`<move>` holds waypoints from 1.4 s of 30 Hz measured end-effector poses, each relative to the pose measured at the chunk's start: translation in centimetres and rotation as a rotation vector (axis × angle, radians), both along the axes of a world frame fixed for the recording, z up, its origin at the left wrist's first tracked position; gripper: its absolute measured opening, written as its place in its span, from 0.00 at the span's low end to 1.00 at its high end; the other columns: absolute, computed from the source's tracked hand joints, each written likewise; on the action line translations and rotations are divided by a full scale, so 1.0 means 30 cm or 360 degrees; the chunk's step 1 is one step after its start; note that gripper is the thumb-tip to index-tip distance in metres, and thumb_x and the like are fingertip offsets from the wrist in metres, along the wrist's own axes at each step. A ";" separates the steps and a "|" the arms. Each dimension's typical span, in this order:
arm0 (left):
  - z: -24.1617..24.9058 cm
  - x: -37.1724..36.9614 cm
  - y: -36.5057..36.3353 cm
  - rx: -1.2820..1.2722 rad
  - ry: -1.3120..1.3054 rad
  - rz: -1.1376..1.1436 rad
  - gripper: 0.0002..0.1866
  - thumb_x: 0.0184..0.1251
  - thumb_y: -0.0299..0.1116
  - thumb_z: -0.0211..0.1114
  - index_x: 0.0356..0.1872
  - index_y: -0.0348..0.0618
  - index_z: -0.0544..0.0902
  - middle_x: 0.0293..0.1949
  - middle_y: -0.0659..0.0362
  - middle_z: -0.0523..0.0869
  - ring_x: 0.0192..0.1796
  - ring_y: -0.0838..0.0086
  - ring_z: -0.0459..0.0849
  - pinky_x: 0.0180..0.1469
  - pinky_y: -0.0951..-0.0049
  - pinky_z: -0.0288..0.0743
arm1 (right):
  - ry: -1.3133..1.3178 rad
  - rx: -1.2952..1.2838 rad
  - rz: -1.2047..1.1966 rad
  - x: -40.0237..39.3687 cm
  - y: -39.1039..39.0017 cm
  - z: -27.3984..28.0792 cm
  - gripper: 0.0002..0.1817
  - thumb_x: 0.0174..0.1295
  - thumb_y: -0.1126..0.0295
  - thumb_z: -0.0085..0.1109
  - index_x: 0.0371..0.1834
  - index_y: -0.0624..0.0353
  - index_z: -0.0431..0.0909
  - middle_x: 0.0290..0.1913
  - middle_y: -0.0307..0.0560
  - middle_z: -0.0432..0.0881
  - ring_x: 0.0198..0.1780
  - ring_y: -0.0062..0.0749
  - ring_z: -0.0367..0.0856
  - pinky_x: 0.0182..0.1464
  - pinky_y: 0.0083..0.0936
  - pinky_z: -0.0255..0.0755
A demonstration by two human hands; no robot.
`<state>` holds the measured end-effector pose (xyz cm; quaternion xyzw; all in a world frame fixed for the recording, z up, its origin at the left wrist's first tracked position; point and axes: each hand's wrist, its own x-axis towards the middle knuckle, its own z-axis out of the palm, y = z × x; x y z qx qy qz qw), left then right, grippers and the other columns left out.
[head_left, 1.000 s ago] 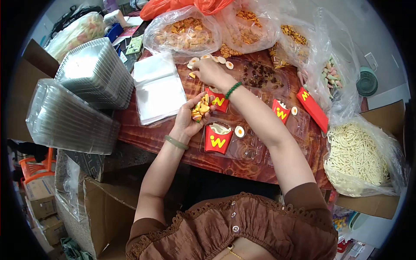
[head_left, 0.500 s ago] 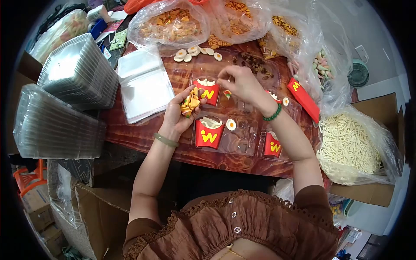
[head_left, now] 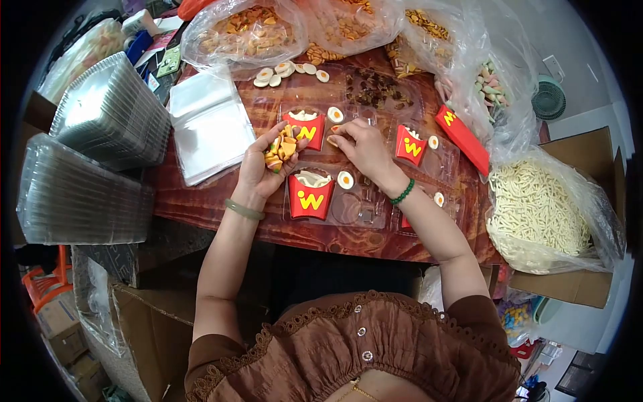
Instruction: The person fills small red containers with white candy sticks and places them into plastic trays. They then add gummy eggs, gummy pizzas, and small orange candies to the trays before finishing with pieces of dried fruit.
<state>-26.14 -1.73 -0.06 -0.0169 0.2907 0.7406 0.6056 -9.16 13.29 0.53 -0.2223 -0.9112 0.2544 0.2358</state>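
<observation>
Left hand (head_left: 258,167) cupped, fingers curled around small orange candies (head_left: 280,150), right hand (head_left: 358,144) fingertips pinching one orange piece (head_left: 333,139) over clear tray (head_left: 375,214), beside red fries box (head_left: 305,127)

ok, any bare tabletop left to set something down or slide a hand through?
Little. One bare strip of brown table along the near edge, between the stacked clear lids and the clear trays with red fry boxes. The far side is crowded by snack bags and both hands.

Brown patterned table (head_left: 315,234), clear trays (head_left: 365,208), candy bags (head_left: 244,30), lid stacks (head_left: 110,110), plastic sleeves (head_left: 207,124)
</observation>
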 end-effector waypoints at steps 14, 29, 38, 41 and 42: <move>0.016 -0.001 0.000 -0.0016 0.0021 0.0006 0.19 0.75 0.36 0.46 0.62 0.41 0.66 0.52 0.51 0.79 0.52 0.57 0.82 0.42 0.71 0.83 | -0.0003 -0.0173 0.0085 0.013 -0.017 -0.001 0.07 0.56 0.75 0.62 0.37 0.64 0.81 0.34 0.49 0.78 0.34 0.37 0.79 0.36 0.28 0.73; 0.035 0.032 0.000 0.0029 -0.0101 -0.0030 0.18 0.74 0.35 0.48 0.61 0.40 0.68 0.52 0.53 0.78 0.51 0.64 0.81 0.49 0.68 0.82 | 0.0252 -0.0394 0.0427 -0.046 -0.084 0.152 0.10 0.57 0.71 0.63 0.41 0.61 0.81 0.36 0.44 0.79 0.33 0.23 0.77 0.34 0.18 0.71; 0.063 0.043 0.002 -0.0046 -0.0106 0.0022 0.19 0.74 0.34 0.48 0.62 0.38 0.68 0.52 0.51 0.77 0.50 0.63 0.82 0.50 0.68 0.82 | 0.0226 -0.0792 0.0222 -0.004 -0.079 0.144 0.11 0.64 0.72 0.58 0.47 0.66 0.78 0.38 0.42 0.83 0.36 0.22 0.80 0.38 0.18 0.74; 0.054 0.033 0.000 -0.0057 -0.0131 0.0033 0.18 0.74 0.36 0.49 0.59 0.39 0.69 0.51 0.50 0.78 0.52 0.55 0.81 0.48 0.66 0.83 | 0.0301 -0.1124 0.0168 0.028 -0.016 0.135 0.10 0.65 0.71 0.56 0.46 0.64 0.79 0.32 0.35 0.81 0.30 0.13 0.76 0.31 0.11 0.70; 0.052 0.029 0.002 -0.0052 -0.0134 0.0026 0.18 0.74 0.36 0.49 0.59 0.39 0.69 0.51 0.50 0.78 0.52 0.55 0.81 0.48 0.66 0.83 | 0.0236 -0.1391 0.0142 0.038 -0.002 0.140 0.10 0.65 0.71 0.56 0.45 0.63 0.80 0.29 0.34 0.80 0.27 0.11 0.74 0.28 0.10 0.68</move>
